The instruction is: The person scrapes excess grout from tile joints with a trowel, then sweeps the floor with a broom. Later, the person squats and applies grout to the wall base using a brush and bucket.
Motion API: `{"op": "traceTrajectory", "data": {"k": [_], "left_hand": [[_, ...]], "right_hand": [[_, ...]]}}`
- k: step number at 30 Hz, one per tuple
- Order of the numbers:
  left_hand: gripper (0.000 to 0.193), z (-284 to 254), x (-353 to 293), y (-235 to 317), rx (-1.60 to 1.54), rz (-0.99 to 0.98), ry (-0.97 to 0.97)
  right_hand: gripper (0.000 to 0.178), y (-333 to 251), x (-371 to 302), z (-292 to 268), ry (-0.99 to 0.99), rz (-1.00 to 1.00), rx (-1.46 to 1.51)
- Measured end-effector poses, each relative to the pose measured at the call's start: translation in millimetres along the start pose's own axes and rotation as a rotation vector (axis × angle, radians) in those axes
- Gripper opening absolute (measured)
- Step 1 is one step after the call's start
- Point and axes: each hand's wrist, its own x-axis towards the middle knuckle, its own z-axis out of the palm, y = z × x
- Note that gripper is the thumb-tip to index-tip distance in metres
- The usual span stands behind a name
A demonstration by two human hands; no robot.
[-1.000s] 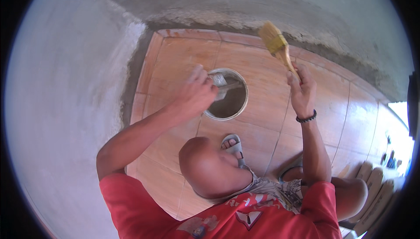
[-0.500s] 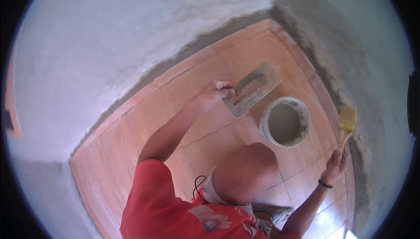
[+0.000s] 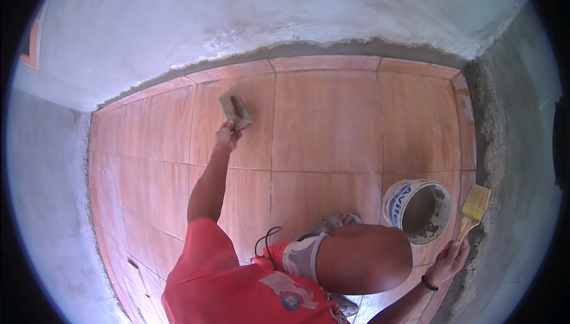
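Observation:
My left hand [image 3: 228,135] is closed on one end of a plastering float [image 3: 235,109], a grey, rectangular tool smeared with dried mortar. It hangs above the tiled floor, short of the far wall. In my right hand [image 3: 446,264] is a wide flat paintbrush [image 3: 475,205] with a pale wooden handle and yellow band. Its bristles point away from me, beside the rough grey strip at the foot of the right wall. Between my knee and that wall stands a white bucket [image 3: 394,205] with grey paste inside; neither hand touches it.
Orange-brown tiles [image 3: 326,122] cover the floor, with a matching skirting [image 3: 323,63] along the far wall [image 3: 285,9]. Rough mortar [image 3: 493,146] edges the right wall. My bent knee [image 3: 368,259] is close to the bucket. A small dark object [image 3: 133,264] lies at lower left.
My view has swung, so the room corner and the bucket now appear farther right. My left arm reaches farther left with the float, now turned differently. The paintbrush stays in my right hand.

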Motion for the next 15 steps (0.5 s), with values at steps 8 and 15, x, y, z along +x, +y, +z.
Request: {"op": "traceTrajectory", "data": {"k": [8, 15], "left_hand": [[0.025, -61.9, 122.6, 40.6, -0.193, 0.012, 0.268], [0.025, -61.3, 133.0, 44.6, -0.206, -0.039, 0.376]], "right_hand": [[0.026, -21.6, -0.7, 6.4, -0.219, 0.061, -0.05], [0.032, -33.0, 0.0, -1.1, -0.24, 0.036, -0.25]]}}
